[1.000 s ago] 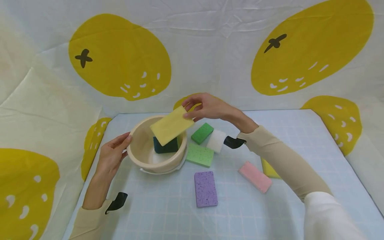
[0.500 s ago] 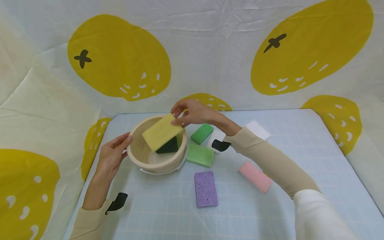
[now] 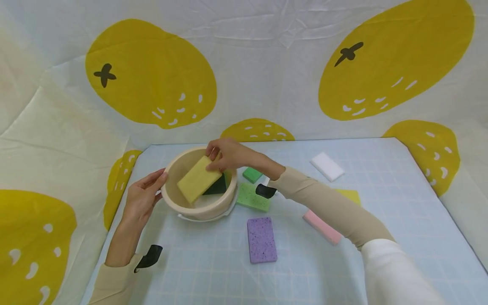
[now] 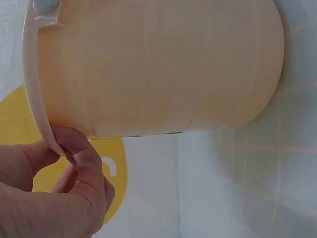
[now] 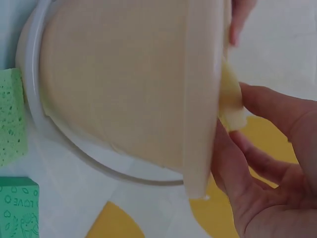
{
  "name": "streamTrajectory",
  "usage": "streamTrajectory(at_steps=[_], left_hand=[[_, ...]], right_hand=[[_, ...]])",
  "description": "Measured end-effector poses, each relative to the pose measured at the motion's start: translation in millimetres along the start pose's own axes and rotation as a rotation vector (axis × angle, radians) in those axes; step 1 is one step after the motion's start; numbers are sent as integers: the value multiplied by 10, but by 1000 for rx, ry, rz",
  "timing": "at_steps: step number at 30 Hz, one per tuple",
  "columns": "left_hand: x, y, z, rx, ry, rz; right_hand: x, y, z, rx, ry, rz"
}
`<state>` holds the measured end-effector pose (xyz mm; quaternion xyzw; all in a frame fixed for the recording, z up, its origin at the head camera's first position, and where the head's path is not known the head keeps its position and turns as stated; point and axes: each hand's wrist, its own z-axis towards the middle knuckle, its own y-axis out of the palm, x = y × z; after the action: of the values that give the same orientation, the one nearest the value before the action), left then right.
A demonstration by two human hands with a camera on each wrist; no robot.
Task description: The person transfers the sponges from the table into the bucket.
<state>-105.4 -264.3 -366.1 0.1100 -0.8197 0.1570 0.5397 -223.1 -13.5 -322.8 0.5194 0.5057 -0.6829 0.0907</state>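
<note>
A cream bucket (image 3: 225,205) stands at the back left of the table, its white handle (image 3: 202,220) hanging down. My left hand (image 3: 140,199) pinches the bucket's left rim between thumb and fingers, as the left wrist view confirms. Between the thumb and fingers of my right hand (image 3: 234,153) is a pale yellow sponge (image 3: 196,180), tilted, its lower end inside the bucket's mouth. Behind it a dark green sponge (image 3: 216,185) leans inside the bucket, partly covered. In the right wrist view, only the upper end of the yellow sponge (image 5: 230,96) shows past the rim.
Right of the bucket lie a light green sponge (image 3: 252,199) and a green one (image 3: 251,174). A purple sponge (image 3: 262,240) lies in front. Farther right are pink (image 3: 322,226), white (image 3: 328,166) and yellow (image 3: 350,195) sponges, some partly under the right arm.
My right hand has moved left and down, carrying the yellow sponge from above the bucket's right side into its mouth. The left hand and the bucket have stayed put.
</note>
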Motion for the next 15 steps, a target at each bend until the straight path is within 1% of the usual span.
streamTrajectory(at_steps=[3, 7, 11, 15], left_hand=[[4, -4, -1, -1, 0, 1], [8, -8, -2, 0, -1, 5], [4, -4, -5, -5, 3, 8], [-1, -4, -8, -7, 0, 14]], right_hand=[[-36, 79, 19, -23, -7, -51], [-68, 188, 38, -63, 18, -46], [-47, 292, 76, -57, 36, -89], [-20, 373, 96, -36, 45, -182]])
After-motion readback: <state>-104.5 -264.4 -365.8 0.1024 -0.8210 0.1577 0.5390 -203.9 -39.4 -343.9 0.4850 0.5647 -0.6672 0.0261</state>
